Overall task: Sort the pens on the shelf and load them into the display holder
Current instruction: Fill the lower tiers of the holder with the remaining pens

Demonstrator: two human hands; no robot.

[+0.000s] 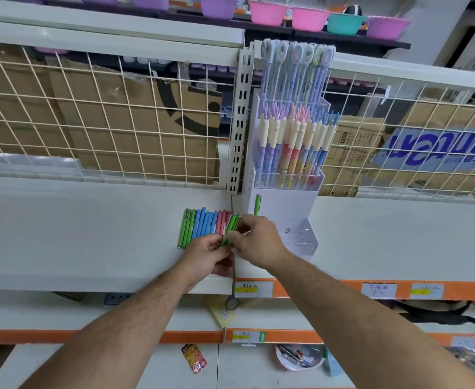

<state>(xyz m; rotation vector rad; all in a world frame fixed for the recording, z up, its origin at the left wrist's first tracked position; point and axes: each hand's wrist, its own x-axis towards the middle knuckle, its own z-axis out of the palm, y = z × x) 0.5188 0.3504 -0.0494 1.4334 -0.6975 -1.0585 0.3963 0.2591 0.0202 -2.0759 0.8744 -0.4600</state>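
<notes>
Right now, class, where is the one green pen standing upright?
Head view, centre: the green pen stands in the display holder, at its front left corner, just above the right hand.

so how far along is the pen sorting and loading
Early on. Done: the loose pens lie on the shelf grouped green, blue, pink, and one green pen stands in the clear front tier of the display holder. In hand: the left hand and right hand both grip a bunch of green pens. Left: nearly all the row has to go into the holder.
</notes>
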